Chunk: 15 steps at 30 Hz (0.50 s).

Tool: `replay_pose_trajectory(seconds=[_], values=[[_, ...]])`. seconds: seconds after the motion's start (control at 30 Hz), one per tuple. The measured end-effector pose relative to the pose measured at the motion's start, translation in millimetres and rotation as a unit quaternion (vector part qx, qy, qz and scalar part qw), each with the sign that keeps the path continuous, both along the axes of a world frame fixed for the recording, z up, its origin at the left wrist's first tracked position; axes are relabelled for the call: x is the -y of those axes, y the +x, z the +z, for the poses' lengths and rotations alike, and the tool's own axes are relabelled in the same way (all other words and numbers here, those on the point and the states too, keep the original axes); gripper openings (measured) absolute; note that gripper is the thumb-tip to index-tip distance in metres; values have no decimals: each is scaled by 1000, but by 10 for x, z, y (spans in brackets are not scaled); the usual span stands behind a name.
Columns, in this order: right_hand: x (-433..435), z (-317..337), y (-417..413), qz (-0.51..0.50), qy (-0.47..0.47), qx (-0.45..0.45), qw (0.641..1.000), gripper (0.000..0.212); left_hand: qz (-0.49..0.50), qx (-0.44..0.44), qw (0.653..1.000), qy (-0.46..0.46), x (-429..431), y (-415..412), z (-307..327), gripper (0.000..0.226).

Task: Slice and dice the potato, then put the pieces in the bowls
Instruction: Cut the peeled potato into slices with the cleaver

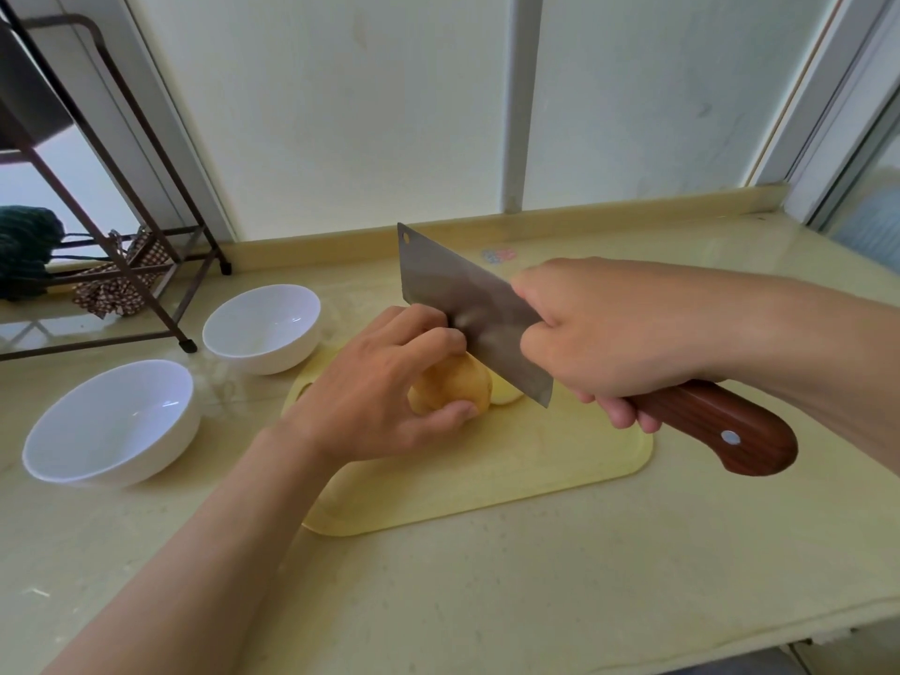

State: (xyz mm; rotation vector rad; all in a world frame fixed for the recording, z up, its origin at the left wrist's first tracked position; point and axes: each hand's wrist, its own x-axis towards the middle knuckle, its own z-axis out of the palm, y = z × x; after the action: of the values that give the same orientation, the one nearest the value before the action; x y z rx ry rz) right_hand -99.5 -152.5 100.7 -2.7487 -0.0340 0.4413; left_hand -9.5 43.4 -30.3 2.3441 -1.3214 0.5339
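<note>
A yellow-skinned potato (450, 384) lies on the pale yellow cutting board (511, 470). My left hand (375, 392) grips it from the left, fingers curled over its top and thumb under its near side. My right hand (599, 333) holds a cleaver (467, 309) by its brown wooden handle (721, 426). The blade stands against the potato's right end, beside my left knuckles. A pale cut slice (506, 394) shows just right of the potato, under the blade. Two white bowls sit left of the board, one near (112, 421) and one farther back (263, 328); both hold nothing.
A dark metal rack (146, 246) with a checked cloth (121, 285) stands at the back left of the beige counter (487, 601). A wall panel and window frame run along the back. The counter's front edge is at the lower right.
</note>
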Motion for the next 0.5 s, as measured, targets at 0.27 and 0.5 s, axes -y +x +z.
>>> replay_pose_trajectory(seconds=[0.27,0.5], values=[[66,-184,3,32,-67,84,994,18,10,-7,1000,7,22,-20,25,47],[86,-234,-15,47,-85,122,988,17,17,-7,1000,3,29,-37,17,49]])
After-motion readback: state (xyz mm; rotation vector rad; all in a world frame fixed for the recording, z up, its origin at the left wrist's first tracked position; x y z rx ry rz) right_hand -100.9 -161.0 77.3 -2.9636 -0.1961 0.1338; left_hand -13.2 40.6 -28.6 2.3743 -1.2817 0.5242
